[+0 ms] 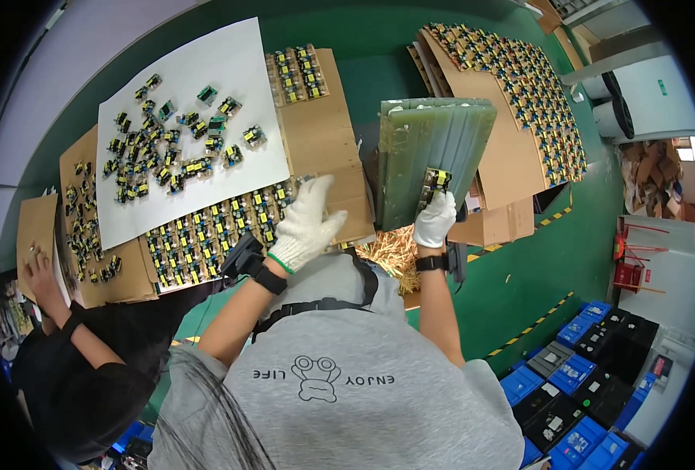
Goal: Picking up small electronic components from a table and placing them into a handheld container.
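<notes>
My right hand [436, 220], in a white glove, is closed on the near end of a small circuit board [437, 180] with yellow and black parts. That board is over a greenish translucent ridged slab [409, 145], at its lower part; whether it touches the slab I cannot tell. My left hand [307, 225], in a knitted glove with a green cuff edge, has its fingers spread. It hovers by the right end of several rows of similar circuit boards [220, 235] laid on cardboard. I see nothing in its grasp.
A white sheet [230, 63] carries a loose heap of boards. More boards stand in rows on the cardboard [485, 106] at right. Below the slab is a box of copper-coloured scraps [394, 254]. At left a co-worker's hand [40, 274] rests near cardboard. Blue and black crates [575, 372] fill the lower right.
</notes>
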{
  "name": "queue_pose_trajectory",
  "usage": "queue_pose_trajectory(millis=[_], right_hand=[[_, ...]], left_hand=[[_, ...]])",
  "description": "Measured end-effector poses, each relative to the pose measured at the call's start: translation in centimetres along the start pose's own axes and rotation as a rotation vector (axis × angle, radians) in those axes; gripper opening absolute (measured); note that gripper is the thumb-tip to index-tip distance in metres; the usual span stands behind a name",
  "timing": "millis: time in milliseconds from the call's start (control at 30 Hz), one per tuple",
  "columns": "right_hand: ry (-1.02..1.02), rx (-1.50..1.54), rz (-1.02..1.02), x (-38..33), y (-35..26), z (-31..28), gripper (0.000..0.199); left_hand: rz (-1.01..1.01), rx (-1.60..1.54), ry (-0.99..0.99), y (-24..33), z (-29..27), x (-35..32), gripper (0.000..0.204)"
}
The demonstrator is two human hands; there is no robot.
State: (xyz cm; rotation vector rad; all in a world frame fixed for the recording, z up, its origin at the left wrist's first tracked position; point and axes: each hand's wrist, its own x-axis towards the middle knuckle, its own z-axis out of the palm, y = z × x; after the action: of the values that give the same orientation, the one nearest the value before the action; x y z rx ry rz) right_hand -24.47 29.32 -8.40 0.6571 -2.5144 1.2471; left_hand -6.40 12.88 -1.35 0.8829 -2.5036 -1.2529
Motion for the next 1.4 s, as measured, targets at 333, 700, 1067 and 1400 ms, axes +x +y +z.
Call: queue_pose_trajectory(millis=[333,700,1067,1400], right_hand=[[0.136,0.144,0.211,0.1,-2.8,0.4,0.036],[-1.006,1.158,0.444,-2.8,-9.6,1.9,0.045],[-1.103,0.108,-0.272,-2.3,-27.7,8.7,0.042],[-1.297,0.228,-0.266,-7.6,-34.4,18.6,0.049]], left_hand=[[0.097,0.011,0.09,-0.2,-0.7,-0.6,0.054],[-0.083,-0.403,0.217,3.6,-3.4,-2.1,0.067],[-0.082,0.404,0.354,-4.3,-11.7,-6.3,0.043],[-0.262,0.586,0.348,-10.8,-20.2,-9.5,0.05]])
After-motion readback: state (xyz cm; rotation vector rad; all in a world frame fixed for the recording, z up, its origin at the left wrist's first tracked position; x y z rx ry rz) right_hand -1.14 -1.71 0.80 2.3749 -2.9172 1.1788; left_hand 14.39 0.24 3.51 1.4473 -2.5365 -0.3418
